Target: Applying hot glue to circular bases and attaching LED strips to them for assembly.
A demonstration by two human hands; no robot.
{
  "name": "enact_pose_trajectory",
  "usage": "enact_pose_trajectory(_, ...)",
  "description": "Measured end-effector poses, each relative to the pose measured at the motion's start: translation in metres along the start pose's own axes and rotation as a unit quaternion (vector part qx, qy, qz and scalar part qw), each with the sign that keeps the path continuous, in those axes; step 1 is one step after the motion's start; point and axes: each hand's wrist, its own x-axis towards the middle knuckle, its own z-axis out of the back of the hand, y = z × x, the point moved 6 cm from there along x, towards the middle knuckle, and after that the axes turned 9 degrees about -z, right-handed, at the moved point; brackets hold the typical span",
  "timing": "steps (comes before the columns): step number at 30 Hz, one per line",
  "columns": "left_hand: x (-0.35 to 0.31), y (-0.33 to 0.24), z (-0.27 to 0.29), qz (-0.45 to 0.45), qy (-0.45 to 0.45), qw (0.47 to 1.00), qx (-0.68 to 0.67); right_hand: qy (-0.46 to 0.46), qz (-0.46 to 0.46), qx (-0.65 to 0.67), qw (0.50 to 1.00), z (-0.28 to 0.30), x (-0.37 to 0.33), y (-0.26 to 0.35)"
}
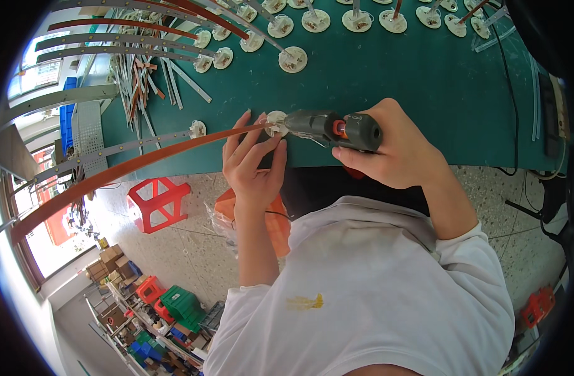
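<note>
1. Green tabletop (pixel 425 75), smooth and lightly scuffed, gives open room beyond my hands and off to the right; its near edge runs just below my work.
2. Round white discs (pixel 316 20) crowd the far edge, and loose strips (pixel 136 88) are heaped at the left.
3. My left hand (pixel 252 169) has its fingers partly spread, the tips closed around the left and near edges of one white disc (pixel 275 116), which sits near the table's near edge.
4. My right hand (pixel 400 150) is wrapped firmly around a dark, chunky glue gun (pixel 318 125), its nozzle at that disc.
5. A long, flat, orange-brown strip (pixel 142 158) curves leftward from the disc, past the edge.
</note>
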Motion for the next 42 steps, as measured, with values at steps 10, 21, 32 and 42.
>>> enact_pose_trajectory(10, 0.002, 0.002, 0.003, -0.007, -0.023, 1.0, 0.013, 0.0, -0.026, -0.009, 1.0, 0.006, -0.003, 0.006)
enact_pose_trajectory(21, 0.003, 0.0, 0.01, 0.008, 0.013, 0.996, 0.085, -0.056, -0.05, 0.098, 0.992, 0.017, -0.027, -0.025)
enact_pose_trajectory(32, 0.03, 0.021, 0.009, 0.015, 0.106, 0.987, 0.119, -0.021, 0.018, 0.142, 0.99, 0.015, -0.021, -0.029)
enact_pose_trajectory(42, 0.044, 0.039, -0.007, -0.032, 0.109, 0.987, 0.116, -0.021, 0.006, 0.059, 0.998, 0.012, -0.019, -0.02)
